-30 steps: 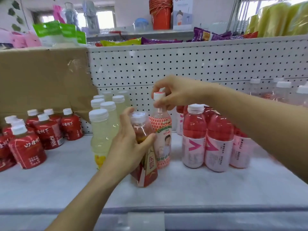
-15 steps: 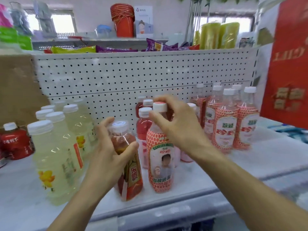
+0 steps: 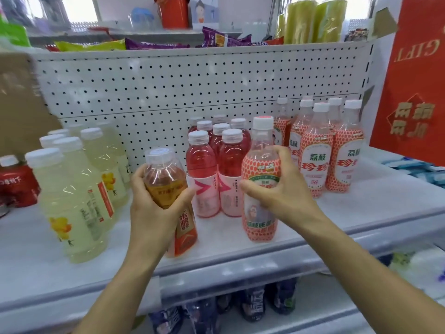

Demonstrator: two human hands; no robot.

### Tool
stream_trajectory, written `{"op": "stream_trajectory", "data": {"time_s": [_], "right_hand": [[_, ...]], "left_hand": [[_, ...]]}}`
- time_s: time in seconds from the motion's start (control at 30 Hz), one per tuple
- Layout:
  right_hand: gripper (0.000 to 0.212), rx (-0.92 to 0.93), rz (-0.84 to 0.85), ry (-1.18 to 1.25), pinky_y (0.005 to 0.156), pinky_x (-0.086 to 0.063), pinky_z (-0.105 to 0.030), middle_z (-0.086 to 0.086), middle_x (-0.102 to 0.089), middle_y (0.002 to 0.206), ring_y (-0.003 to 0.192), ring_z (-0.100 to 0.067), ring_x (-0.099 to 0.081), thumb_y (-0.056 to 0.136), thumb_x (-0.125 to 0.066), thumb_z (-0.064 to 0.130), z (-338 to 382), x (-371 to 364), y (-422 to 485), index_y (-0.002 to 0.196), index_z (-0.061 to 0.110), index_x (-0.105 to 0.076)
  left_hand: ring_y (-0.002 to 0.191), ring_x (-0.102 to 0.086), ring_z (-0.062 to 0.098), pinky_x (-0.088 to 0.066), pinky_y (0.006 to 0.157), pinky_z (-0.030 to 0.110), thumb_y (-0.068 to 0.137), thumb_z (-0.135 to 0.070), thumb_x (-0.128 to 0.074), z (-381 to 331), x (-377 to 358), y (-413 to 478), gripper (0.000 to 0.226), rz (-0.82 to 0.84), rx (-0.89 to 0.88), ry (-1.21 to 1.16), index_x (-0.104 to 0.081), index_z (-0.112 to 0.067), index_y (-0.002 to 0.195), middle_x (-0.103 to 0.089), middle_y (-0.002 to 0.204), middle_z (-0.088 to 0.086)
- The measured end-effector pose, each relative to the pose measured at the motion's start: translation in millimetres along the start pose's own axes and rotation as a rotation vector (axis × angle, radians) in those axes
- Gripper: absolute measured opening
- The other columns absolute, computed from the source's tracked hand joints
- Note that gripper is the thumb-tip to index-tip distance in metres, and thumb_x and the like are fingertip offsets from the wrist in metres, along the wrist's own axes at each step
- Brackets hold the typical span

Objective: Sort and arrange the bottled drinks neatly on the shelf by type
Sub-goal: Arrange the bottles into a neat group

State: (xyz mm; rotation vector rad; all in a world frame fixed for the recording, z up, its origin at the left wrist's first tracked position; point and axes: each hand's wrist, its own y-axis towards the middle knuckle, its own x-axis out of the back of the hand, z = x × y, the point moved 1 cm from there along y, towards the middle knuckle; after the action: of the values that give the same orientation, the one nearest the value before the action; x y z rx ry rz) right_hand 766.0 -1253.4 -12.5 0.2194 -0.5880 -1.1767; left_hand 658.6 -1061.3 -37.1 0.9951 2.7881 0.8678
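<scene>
Grip, left: our left hand is clamped round the upper body of the clear plastic bottle of amber drink with the orange-red label, thumb on one side and fingers on the other.
Grip, right: our right hand is clamped on the middle of the tall clear white-capped bottle with the red-and-white netted label.
Where they are: both bottles are upright at the front of the white shelf, close to its lip. We cannot tell whether their bases rest on it or hang just above.
Where they go: we judge the netted bottle belongs with the matching netted-label bottles at the right. We see no matching group for the amber one.
Risk, knock: the cluster of pink-drink bottles with white caps stands just behind and between our hands. A sideways sweep could clip one and topple its neighbours.
Risk, edge: a bottle set down carelessly this near the lip could tip off the front.
Risk, landing: the netted group is packed tight, so pushing ours in could shove one over.
Risk, left side: the pale yellow drink bottles stand near our left forearm, and a wide swing could catch them.
Risk, divided attention: moving both bottles at once leaves neither well watched.
</scene>
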Motion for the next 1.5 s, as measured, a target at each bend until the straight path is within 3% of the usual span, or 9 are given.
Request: {"op": "stream_trajectory", "data": {"time_s": [0.27, 0.57, 0.67, 0.77, 0.87, 1.03, 1.17, 1.33, 1.5], "right_hand": [[0.079, -0.091, -0.306, -0.157, 0.096, -0.051, -0.048, 0.006, -0.057, 0.119, 0.1, -0.014, -0.063, 0.075, -0.084, 0.027, -49, 89, 18, 0.134, 0.029, -0.032], [0.087, -0.145, -0.384, -0.193, 0.102, -0.047, -0.058, -0.003, -0.05, 0.139, 0.122, -0.027, -0.056, 0.07, -0.083, 0.043, -80, 105, 46, 0.133, 0.044, -0.024], [0.095, -0.128, -0.45, -0.342, 0.115, -0.031, -0.055, -0.009, -0.032, 0.152, 0.139, -0.03, -0.033, 0.08, -0.08, 0.034, -77, 97, 37, 0.151, 0.026, -0.017], [0.083, 0.229, -0.593, -0.508, 0.118, -0.022, -0.05, -0.02, -0.029, 0.151, 0.14, -0.034, -0.025, 0.085, -0.074, 0.023, -53, 68, 9, 0.15, 0.004, -0.025], [0.065, 0.553, -0.277, -0.466, 0.112, -0.035, -0.046, -0.014, -0.049, 0.139, 0.131, -0.027, -0.042, 0.086, -0.071, 0.016, -25, 11, -15, 0.142, 0.004, -0.041], [0.08, 0.207, 0.494, -0.127, 0.092, -0.038, -0.006, 0.023, -0.048, 0.13, 0.114, 0.017, -0.046, 0.081, -0.079, 0.032, 10, -86, -38, 0.143, 0.038, -0.028], [0.072, 0.121, 0.369, 0.099, 0.077, -0.044, -0.001, 0.038, -0.057, 0.105, 0.098, 0.023, -0.053, 0.077, -0.083, 0.017, 14, -126, -31, 0.134, 0.027, -0.041], [0.057, 0.161, 0.291, 0.146, 0.086, -0.057, -0.047, 0.014, -0.067, 0.104, 0.098, -0.008, -0.067, 0.072, -0.086, 0.028, 32, -158, -51, 0.119, 0.029, -0.052], [0.073, 0.253, 0.202, 0.135, 0.082, -0.055, -0.052, 0.013, -0.062, 0.111, 0.103, -0.017, -0.062, 0.059, -0.075, 0.056, 87, -214, -84, 0.124, 0.036, -0.052]], "left_hand": [[0.092, -0.056, -0.015, -0.05, 0.087, 0.033, 0.065, -0.044, -0.075, -5, -6, -3, 0.086, 0.016, 0.012, -0.021, -0.033, -0.029, 0.139, -0.049, 0.106, -0.031], [0.1, -0.055, -0.007, -0.05, 0.09, 0.035, 0.079, -0.028, -0.08, -1, -5, -2, 0.08, 0.029, 0.022, -0.01, -0.031, -0.029, 0.142, -0.051, 0.11, -0.028], [0.1, -0.057, -0.004, -0.051, 0.086, 0.031, 0.079, -0.03, -0.08, -1, -2, -2, 0.075, 0.049, 0.055, -0.003, -0.033, -0.033, 0.137, -0.054, 0.11, -0.024], [0.097, -0.057, -0.006, -0.049, 0.078, 0.021, 0.079, -0.03, -0.08, -3, -1, -1, 0.069, 0.069, 0.086, -0.008, -0.032, -0.04, 0.127, -0.055, 0.108, -0.024], [0.099, -0.06, -0.002, -0.049, 0.077, 0.019, 0.08, -0.03, -0.081, -4, 3, -1, 0.068, 0.101, 0.107, -0.011, -0.032, -0.039, 0.126, -0.058, 0.11, -0.02], [0.085, -0.065, -0.011, -0.051, 0.071, 0.01, 0.079, -0.02, -0.084, -10, 23, 0, 0.063, 0.224, 0.117, -0.025, -0.043, -0.022, 0.128, -0.066, 0.101, -0.014], [0.095, -0.066, -0.003, -0.054, 0.085, 0.02, 0.077, -0.019, -0.085, -12, 44, 0, 0.06, 0.301, 0.103, 0.027, -0.046, -0.021, 0.123, -0.067, 0.104, -0.011], [0.101, -0.06, -0.01, -0.05, 0.095, 0.02, 0.079, -0.026, -0.083, -14, 91, -13, 0.066, 0.324, 0.081, 0.074, -0.039, -0.03, 0.128, -0.063, 0.111, -0.018], [0.108, -0.059, -0.008, -0.05, 0.1, 0.025, 0.078, -0.028, -0.085, -18, 183, -28, 0.068, 0.274, 0.062, 0.062, -0.039, -0.037, 0.128, -0.061, 0.118, -0.021]]}}
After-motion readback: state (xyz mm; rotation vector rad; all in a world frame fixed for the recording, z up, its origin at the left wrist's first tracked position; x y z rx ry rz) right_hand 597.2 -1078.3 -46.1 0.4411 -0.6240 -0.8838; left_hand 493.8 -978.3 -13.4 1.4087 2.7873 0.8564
